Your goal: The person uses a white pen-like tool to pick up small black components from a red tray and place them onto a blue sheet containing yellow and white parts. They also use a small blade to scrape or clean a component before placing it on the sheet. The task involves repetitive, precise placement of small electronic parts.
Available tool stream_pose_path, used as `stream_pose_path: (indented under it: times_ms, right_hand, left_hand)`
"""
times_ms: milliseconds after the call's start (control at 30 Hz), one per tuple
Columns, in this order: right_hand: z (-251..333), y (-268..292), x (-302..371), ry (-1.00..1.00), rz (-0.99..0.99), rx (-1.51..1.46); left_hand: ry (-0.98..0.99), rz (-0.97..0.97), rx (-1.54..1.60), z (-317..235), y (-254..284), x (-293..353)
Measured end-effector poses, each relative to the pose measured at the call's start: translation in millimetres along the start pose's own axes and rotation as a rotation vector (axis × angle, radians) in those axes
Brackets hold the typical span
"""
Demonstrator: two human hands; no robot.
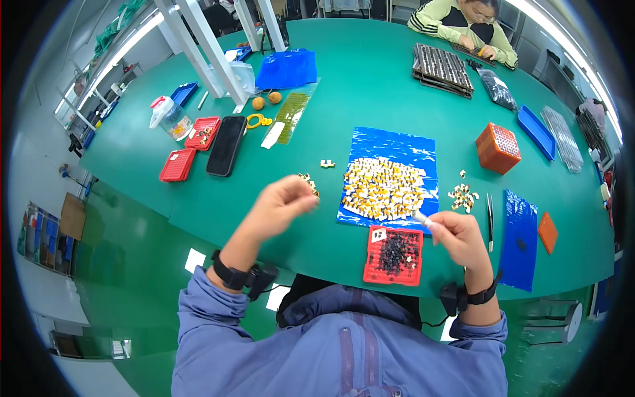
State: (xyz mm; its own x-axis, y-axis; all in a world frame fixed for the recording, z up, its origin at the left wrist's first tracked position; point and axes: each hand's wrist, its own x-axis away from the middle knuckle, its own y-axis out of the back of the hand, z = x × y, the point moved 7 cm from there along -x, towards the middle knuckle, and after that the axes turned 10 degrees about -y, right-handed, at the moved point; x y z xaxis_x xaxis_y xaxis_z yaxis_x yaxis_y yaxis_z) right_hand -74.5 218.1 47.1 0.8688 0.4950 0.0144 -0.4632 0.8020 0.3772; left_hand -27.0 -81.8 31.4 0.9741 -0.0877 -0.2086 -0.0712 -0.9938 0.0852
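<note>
A heap of small white-and-amber pieces (383, 188) covers much of a blue plastic sheet (390, 140) in front of me. My left hand (283, 206) hovers left of the sheet, fingers curled together; whatever they pinch is hidden. Just beyond its fingertips lies a small cluster of similar pieces (308, 180). At the sheet's lower right corner, my right hand (458, 237) is closed, with a whitish tip (421, 217) at the index finger that may be a cover or a held piece. Below it sits a red tray (373, 272) with small black parts (395, 254).
Right of the sheet lie loose pieces (463, 197), tweezers (490, 221), an orange block (497, 149) and another blue sheet (519, 241). At left are a phone (226, 147), red boxes (177, 165) and a clear jug (173, 122). A co-worker (463, 30) works across the table.
</note>
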Motion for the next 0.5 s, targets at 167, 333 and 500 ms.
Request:
stream_pose_path:
  times_ms: [167, 333, 500]
  right_hand:
    - [35.3, -6.5, 6.7, 0.080, 0.102, 0.059]
    - [38.7, 3.8, 3.3, 0.118, 0.114, 0.117]
    - [11.7, 3.9, -5.5, 0.050, 0.132, 0.084]
  left_hand:
    - [0.000, 0.304, 0.382, -28.8, -110.6, -17.8]
    - [0.081, 0.353, 0.645, -14.9, -143.0, -32.3]
    - [0.236, 0.345, 0.705, 15.8, -144.2, -37.4]
